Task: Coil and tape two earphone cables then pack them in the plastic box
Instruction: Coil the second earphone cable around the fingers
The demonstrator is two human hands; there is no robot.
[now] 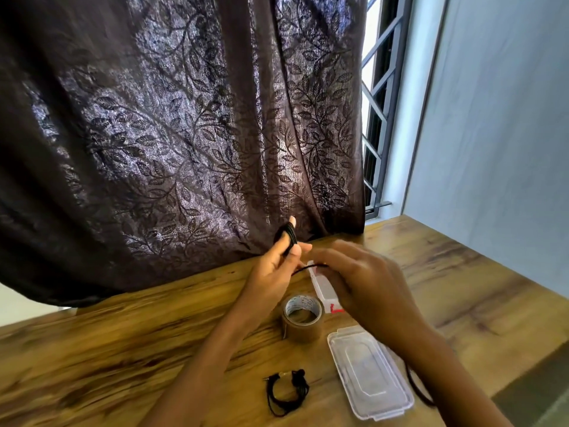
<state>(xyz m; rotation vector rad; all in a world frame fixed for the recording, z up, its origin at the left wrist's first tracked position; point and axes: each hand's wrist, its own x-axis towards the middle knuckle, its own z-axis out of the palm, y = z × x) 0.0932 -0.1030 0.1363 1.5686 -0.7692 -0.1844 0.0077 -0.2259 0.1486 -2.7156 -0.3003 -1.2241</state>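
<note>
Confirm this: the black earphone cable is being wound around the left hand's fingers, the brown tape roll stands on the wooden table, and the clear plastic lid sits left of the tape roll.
One detail is wrong. In the head view the clear plastic lid lies right of the brown tape roll, not left. The rest holds: the black earphone cable is wound around the left hand fingers, and the roll stands on the wooden table.

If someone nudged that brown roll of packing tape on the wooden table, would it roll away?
Probably not: the brown roll of packing tape lies flat on its side, hollow core facing up, so it would likely slide rather than roll. It looks thick and squat, so tipping seems unlikely. Stood on its edge, it would probably roll along the wooden table.
</note>
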